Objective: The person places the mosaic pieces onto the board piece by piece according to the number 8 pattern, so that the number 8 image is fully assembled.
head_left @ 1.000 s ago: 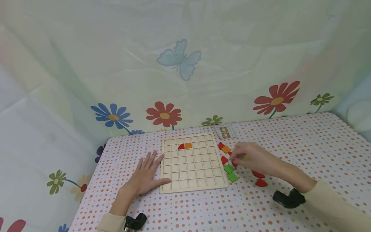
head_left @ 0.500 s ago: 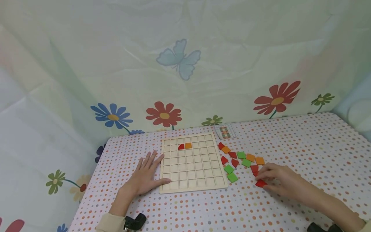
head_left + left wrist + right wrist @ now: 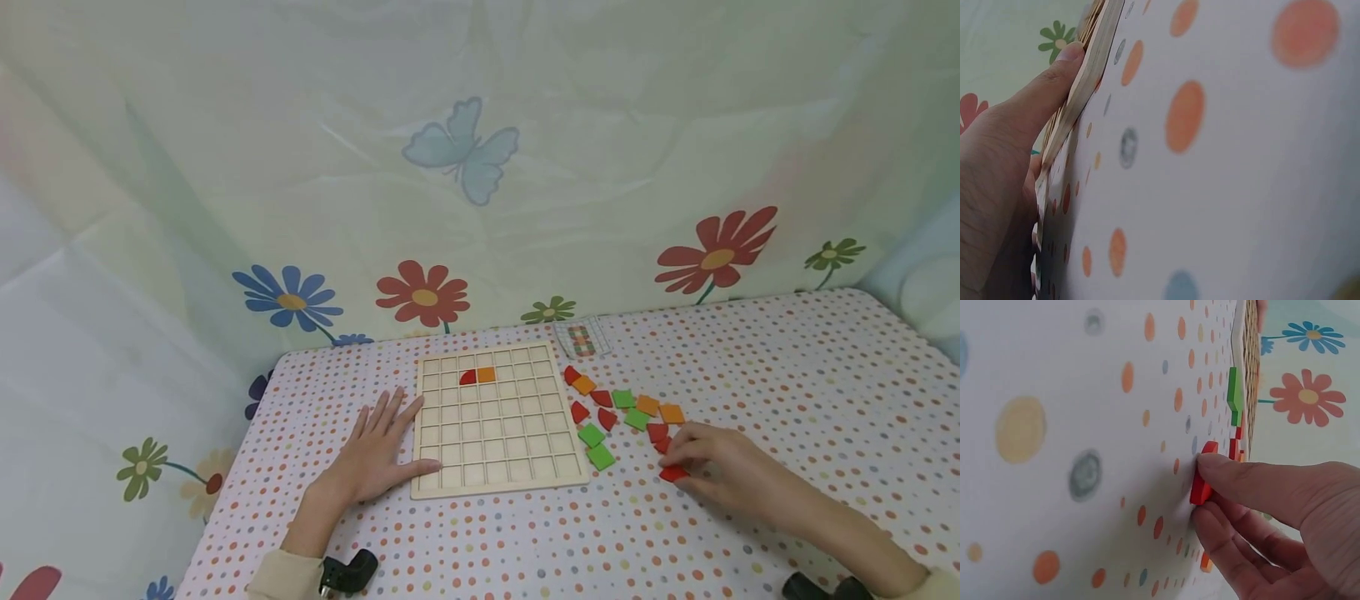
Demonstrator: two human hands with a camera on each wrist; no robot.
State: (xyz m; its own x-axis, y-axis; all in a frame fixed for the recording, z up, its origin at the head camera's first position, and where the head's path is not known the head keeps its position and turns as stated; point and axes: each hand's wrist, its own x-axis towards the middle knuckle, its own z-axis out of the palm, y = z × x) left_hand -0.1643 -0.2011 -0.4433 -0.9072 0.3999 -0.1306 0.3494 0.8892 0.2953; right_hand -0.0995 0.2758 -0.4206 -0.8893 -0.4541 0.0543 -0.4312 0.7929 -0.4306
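Note:
A square wooden grid board [image 3: 498,429] lies on the table, with one red quarter-round tile [image 3: 468,377] and one orange square tile [image 3: 487,375] side by side in its cells. My left hand [image 3: 378,450] lies with fingers spread at the board's left side, the thumb resting on its edge, as the left wrist view also shows. To the right of the board, my right hand [image 3: 723,467] pinches a red quarter-round tile [image 3: 1204,478] between thumb and fingers, low over the cloth. Another red tile [image 3: 657,432] lies just beyond those fingers.
Between board and right hand lie several loose tiles, among them a green square [image 3: 601,457], an orange square [image 3: 672,414] and a red quarter-round [image 3: 580,412]. A small pattern card [image 3: 582,338] sits behind them. A printed curtain [image 3: 600,167] hangs along the back.
My right hand has moved right and nearer, from above the tiles beside the board to the nearest red tile, which it now pinches. The left hand has stayed put.

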